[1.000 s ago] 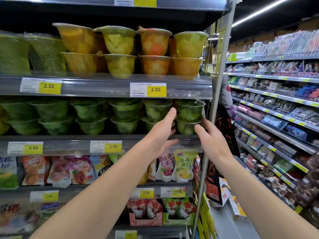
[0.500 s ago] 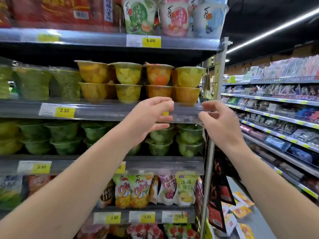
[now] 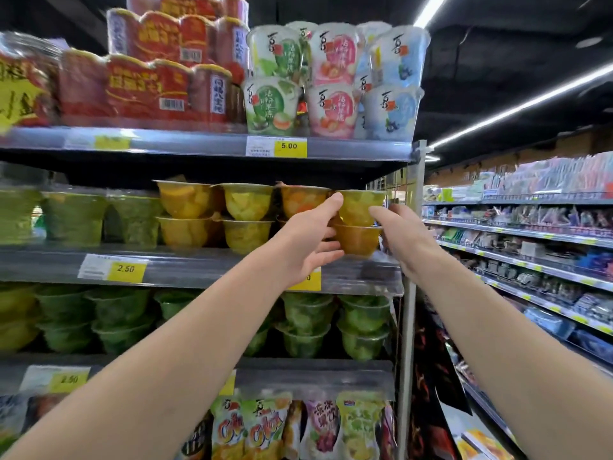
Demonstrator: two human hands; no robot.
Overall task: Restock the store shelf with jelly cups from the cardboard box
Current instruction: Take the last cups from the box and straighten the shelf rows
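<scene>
Two yellow jelly cups (image 3: 360,224) sit stacked at the shelf (image 3: 199,265) end, between both hands. Left hand (image 3: 306,242) fingers (image 3: 326,207) curl around them; right hand (image 3: 403,235) fingers (image 3: 381,214) touch the other side. A hard squeeze or bump could tip the top cup off.

A supermarket aisle under a dark, black-painted ceiling (image 3: 497,61). Long white strip lights (image 3: 517,107) run diagonally overhead, glowing brightly. On the left stands a tall metal shelving unit with grey shelf edges (image 3: 199,147) carrying yellow price tags (image 3: 289,146). A grey upright post (image 3: 407,327) marks its right end. Across the aisle, more rows of stocked shelves (image 3: 530,254) recede into the distance, blurred.
</scene>
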